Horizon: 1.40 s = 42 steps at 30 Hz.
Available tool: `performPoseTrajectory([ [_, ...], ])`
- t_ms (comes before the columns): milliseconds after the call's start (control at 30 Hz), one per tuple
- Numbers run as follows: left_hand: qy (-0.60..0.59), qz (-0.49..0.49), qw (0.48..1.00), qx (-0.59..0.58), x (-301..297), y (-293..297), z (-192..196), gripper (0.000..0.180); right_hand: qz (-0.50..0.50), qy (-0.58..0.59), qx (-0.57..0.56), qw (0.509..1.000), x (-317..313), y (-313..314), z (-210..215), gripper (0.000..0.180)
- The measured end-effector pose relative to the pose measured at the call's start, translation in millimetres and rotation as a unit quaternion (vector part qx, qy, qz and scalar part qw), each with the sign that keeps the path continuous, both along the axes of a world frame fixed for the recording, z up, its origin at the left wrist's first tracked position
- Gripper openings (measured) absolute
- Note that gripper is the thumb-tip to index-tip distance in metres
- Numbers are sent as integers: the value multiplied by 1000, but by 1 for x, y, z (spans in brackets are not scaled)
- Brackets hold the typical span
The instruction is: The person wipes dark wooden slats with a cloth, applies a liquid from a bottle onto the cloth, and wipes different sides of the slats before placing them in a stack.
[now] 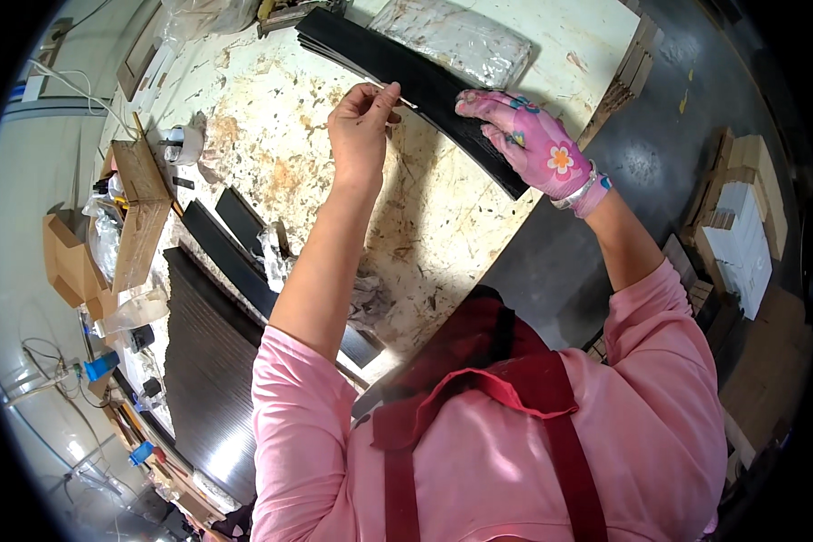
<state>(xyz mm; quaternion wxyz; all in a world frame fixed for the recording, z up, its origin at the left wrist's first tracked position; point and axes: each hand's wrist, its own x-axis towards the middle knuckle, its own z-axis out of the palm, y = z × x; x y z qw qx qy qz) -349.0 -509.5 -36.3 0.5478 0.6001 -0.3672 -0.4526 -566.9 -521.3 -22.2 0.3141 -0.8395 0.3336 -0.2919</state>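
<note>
At left, the thumb and fingers of the bare left hand (pixel 359 131) are pinched together at the near edge of the black strips (pixel 420 83); what is gripped cannot be told. The strips lie stacked across the counter's (pixel 285 113) far side, and their edges are best kept aligned. At right, the gloved right hand (pixel 528 144) is laid over them, fingers extended; even, light pressure should be kept.

The stained white table (pixel 271 126) bears a stack of black strips (pixel 420 83) and a plastic-wrapped packet (pixel 456 41).
</note>
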Motion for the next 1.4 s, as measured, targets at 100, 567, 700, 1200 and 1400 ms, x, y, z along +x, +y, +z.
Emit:
performPoseTrajectory([
  [100,-9,-8,1000,3,0,1,-1,16,-1,-7,2,1000,0,0,0,25],
  [567,68,37,997,-8,12,10,9,14,1,-27,-46,999,-1,-6,-8,29],
  [700,87,5,996,7,-5,30,14,15,-1,-22,-49,999,-2,-6,-15,30],
  [1200,85,-126,987,45,-67,85,13,10,31,-24,-42,998,-8,-7,-18,35],
  [1400,83,-137,986,41,-74,86,7,9,46,-22,-38,998,-10,-6,-17,35],
])
